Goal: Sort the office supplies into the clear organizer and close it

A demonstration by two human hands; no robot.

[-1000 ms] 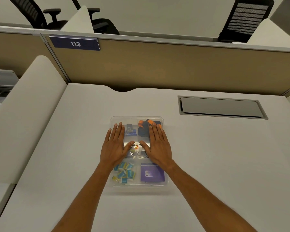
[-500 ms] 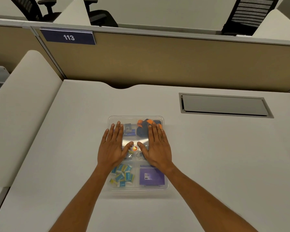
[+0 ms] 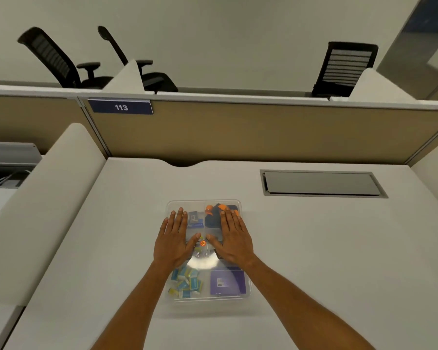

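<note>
Two flat palms on the lid: your left hand (image 3: 174,239) and right hand (image 3: 234,239) lie side by side on top of the clear organizer (image 3: 245,294), fingers spread wide and straight, gripping nothing, thumbs angled toward each other over the middle. Organizer sits on the pale desk (image 3: 314,248), near its centre, well short of the grey hatch (image 3: 323,183) at far right. Transparent box, rounded corners, lid down over divided compartments; glare patch on the lid just nearer you than the thumbs. Contents show through. Near-left compartment: loose pile of small blue and yellow packets (image 3: 186,282). Near-right: flat purple pack (image 3: 227,282). Far-left: small blue item (image 3: 194,219) beside your left fingertips. Far-right: dark clips with orange tips (image 3: 213,213), partly under your right fingers. Middle row mostly hidden by your hands; a small orange-red speck (image 3: 202,243) shows between the thumbs, identity unclear.
</note>
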